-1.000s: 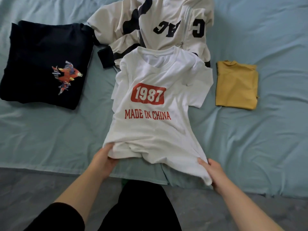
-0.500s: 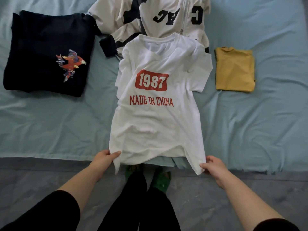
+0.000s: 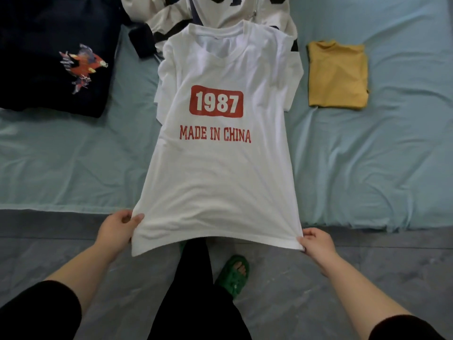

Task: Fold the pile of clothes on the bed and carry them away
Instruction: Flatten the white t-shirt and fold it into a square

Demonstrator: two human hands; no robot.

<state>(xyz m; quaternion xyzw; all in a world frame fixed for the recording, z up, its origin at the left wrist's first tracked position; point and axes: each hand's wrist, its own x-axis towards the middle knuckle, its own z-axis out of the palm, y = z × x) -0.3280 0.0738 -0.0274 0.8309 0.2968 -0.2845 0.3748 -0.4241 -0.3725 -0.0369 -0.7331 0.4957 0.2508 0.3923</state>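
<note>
A white T-shirt [image 3: 220, 173] printed "1987 MADE IN CHINA" in red lies face up, stretched from mid-bed out past the bed's front edge. My left hand [image 3: 116, 230] pinches its lower left hem corner; my right hand [image 3: 316, 242] pinches the lower right corner. The hem hangs taut in the air over the floor. Its collar overlaps a cream jacket [image 3: 220, 13] with dark letters at the top. A dark navy garment [image 3: 49, 57] with a red bird print lies at the left. A folded yellow top [image 3: 338, 74] sits at the right.
The bed [image 3: 367, 168] has a pale teal sheet, its front edge running across the view just behind my hands. Below is grey floor [image 3: 294, 290]. My black-trousered legs and a green sandal [image 3: 234, 273] stand under the shirt's hem.
Both hands pulled the white T-shirt's hem toward me past the bed edge, drawing the crumpled lower part flat and taut. The other garments stayed put.
</note>
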